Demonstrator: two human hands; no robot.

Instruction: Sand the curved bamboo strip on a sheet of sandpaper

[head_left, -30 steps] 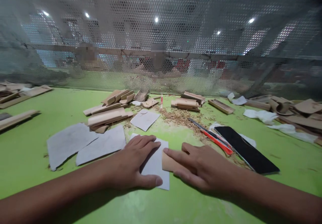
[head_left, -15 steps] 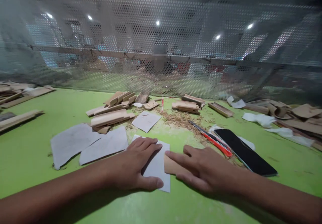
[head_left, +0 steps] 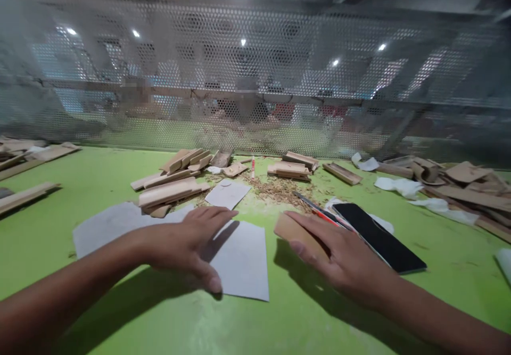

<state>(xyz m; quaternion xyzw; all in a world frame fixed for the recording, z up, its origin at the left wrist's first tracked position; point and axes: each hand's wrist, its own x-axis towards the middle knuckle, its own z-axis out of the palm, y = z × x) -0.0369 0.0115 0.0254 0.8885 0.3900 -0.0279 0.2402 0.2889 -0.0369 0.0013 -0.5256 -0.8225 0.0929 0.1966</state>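
Observation:
My right hand (head_left: 339,254) is lifted a little off the green table (head_left: 279,318) and grips a small curved piece of tan wood (head_left: 293,230) between thumb and fingers. My left hand (head_left: 187,243) hovers with fingers spread over the left part of a grey sheet of sandpaper (head_left: 243,259) that lies flat before me. The hand holds nothing.
More grey sheets (head_left: 104,224) lie to the left. Stacks of wood pieces (head_left: 171,182) and shavings (head_left: 279,187) sit farther back. A black phone (head_left: 377,235) and a red cutter (head_left: 319,211) lie right of my right hand. A perforated metal screen (head_left: 255,78) closes the far side.
My right hand has lifted the wood piece off the sandpaper and moved it right. My left hand has risen and shifted left, uncovering the sheet.

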